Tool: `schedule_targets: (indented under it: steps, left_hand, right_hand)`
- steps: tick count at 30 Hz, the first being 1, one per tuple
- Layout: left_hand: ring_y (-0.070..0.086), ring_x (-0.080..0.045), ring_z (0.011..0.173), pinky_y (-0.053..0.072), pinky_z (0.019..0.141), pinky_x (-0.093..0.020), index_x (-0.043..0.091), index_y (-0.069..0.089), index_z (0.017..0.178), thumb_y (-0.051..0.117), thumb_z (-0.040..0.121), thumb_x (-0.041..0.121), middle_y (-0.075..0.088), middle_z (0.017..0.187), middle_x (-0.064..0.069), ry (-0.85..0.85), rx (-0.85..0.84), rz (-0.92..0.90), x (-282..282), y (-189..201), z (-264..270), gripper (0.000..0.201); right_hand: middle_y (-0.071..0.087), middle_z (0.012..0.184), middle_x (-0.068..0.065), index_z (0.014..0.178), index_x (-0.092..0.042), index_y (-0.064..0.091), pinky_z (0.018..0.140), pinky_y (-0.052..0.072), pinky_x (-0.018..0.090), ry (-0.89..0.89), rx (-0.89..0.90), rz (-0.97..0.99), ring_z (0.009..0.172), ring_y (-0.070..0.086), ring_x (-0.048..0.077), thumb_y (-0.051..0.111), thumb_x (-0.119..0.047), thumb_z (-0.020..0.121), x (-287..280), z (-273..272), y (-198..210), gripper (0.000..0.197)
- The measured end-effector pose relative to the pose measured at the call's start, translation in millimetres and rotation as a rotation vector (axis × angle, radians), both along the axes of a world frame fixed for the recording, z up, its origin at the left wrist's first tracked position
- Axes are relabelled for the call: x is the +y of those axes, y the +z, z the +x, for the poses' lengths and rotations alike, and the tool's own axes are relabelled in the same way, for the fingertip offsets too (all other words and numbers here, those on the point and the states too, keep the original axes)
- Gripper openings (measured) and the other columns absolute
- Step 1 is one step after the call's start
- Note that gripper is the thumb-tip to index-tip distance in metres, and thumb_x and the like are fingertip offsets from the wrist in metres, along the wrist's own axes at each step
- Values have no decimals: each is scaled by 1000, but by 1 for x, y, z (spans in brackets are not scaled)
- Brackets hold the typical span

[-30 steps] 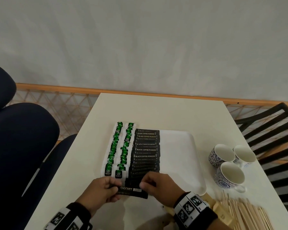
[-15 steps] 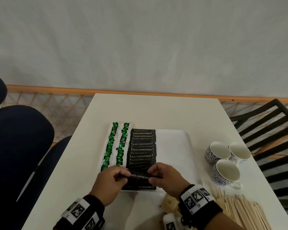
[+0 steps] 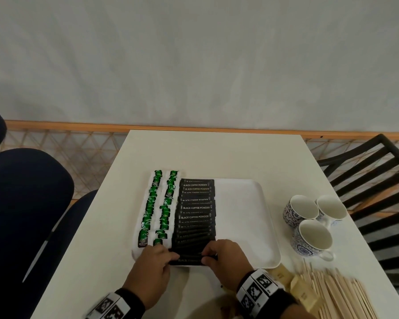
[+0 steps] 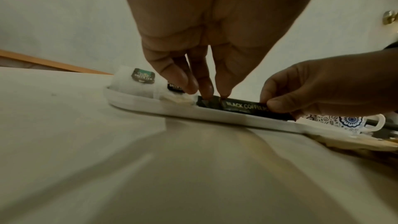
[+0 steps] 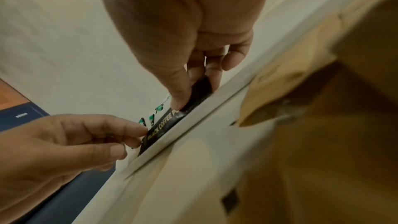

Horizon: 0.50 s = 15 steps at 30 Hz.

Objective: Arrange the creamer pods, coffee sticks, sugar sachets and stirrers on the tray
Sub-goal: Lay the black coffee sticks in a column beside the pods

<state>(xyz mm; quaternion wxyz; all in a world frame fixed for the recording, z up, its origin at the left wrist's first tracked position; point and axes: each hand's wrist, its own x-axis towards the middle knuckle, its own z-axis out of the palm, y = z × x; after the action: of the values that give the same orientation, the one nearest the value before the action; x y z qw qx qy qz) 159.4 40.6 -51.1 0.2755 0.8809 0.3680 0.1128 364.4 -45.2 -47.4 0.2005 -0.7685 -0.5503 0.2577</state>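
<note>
A white tray (image 3: 247, 217) lies mid-table. Two columns of green-labelled white pods (image 3: 157, 208) fill its left side, beside a overlapping row of black coffee sticks (image 3: 196, 208). At the near end of that row lies one more black coffee stick (image 3: 189, 260) (image 4: 243, 106) (image 5: 163, 125), low over the tray's front rim. My left hand (image 3: 171, 255) (image 4: 204, 94) pinches its left end and my right hand (image 3: 206, 256) (image 5: 189, 94) pinches its right end. Wooden stirrers (image 3: 341, 293) and tan sugar sachets (image 3: 304, 293) lie on the table at the near right.
Three blue-patterned white cups (image 3: 313, 236) stand right of the tray. A black slatted chair (image 3: 378, 180) is at the table's right edge and a dark blue chair (image 3: 21, 203) at the left. The tray's right half is bare.
Both hands carried the black coffee stick forward from in front of the tray and lowered it onto the near end of the coffee row.
</note>
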Motion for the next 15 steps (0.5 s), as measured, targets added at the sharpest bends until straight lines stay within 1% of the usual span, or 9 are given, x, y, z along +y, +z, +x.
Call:
schedule_targets:
  steps: [1, 3, 5, 7, 8, 10, 11, 13, 15]
  left_hand:
    - [43, -6, 92, 28, 80, -7, 27, 72, 109, 45, 80, 17, 49, 95, 18, -3, -5, 14, -1, 0, 1, 40]
    - [40, -4, 95, 29, 82, -8, 28, 70, 113, 48, 83, 15, 46, 98, 18, -9, 1, 12, -2, 1, 2, 39]
    - [34, -1, 99, 24, 86, -6, 29, 64, 121, 48, 89, 15, 43, 103, 18, -25, 18, 1, -2, 2, 3, 38]
    - [32, 0, 100, 21, 85, -3, 29, 62, 123, 49, 92, 13, 43, 105, 18, -19, 16, 2, -2, 3, 3, 38]
    - [33, 1, 99, 21, 84, -3, 28, 64, 122, 49, 91, 13, 46, 104, 17, -13, 20, 9, -2, 2, 4, 37]
    - [35, 3, 94, 24, 83, -4, 27, 70, 112, 48, 84, 14, 56, 100, 13, -11, 8, 33, -1, 2, 5, 38]
    - [36, 3, 92, 25, 83, -4, 26, 72, 108, 48, 81, 14, 58, 98, 13, -12, 8, 44, 0, 1, 5, 38]
    - [38, 0, 95, 26, 81, -3, 26, 71, 106, 49, 87, 11, 53, 99, 17, -10, 36, 25, -1, 0, 3, 33]
    - [43, -4, 96, 29, 79, -5, 29, 69, 103, 55, 88, 8, 51, 97, 19, 27, 30, 10, 0, -1, 0, 29]
  right_hand:
    - [69, 99, -10, 98, -28, 70, 86, 46, 27, 11, -22, 3, 95, 60, 10, 62, -37, 85, 1, 0, -1, 17]
    - [67, 101, -9, 100, -28, 68, 88, 45, 30, 32, -69, -1, 98, 59, 13, 59, -37, 86, 2, -1, -4, 19]
    - [65, 103, -7, 100, -28, 67, 89, 43, 30, 41, -101, 8, 101, 57, 16, 57, -37, 88, 2, -1, -7, 19]
    - [64, 104, -7, 100, -28, 67, 89, 41, 29, 42, -122, 28, 101, 55, 17, 56, -37, 88, 3, -1, -9, 18]
    - [63, 104, -8, 100, -29, 66, 88, 40, 29, 41, -132, 35, 102, 55, 17, 56, -37, 89, 3, -1, -9, 18]
    - [62, 105, -8, 101, -29, 66, 88, 39, 29, 42, -145, 39, 102, 54, 16, 55, -37, 90, 2, -1, -9, 17]
    - [62, 105, -9, 101, -30, 66, 88, 39, 29, 44, -144, 37, 102, 54, 16, 55, -37, 89, 2, -1, -9, 17]
    - [61, 106, -9, 100, -30, 67, 90, 39, 30, 56, -126, 27, 103, 54, 15, 56, -37, 88, 1, -1, -10, 17]
    - [60, 107, -8, 99, -31, 67, 89, 39, 31, 70, -122, 18, 104, 54, 16, 55, -38, 87, 1, -2, -10, 19]
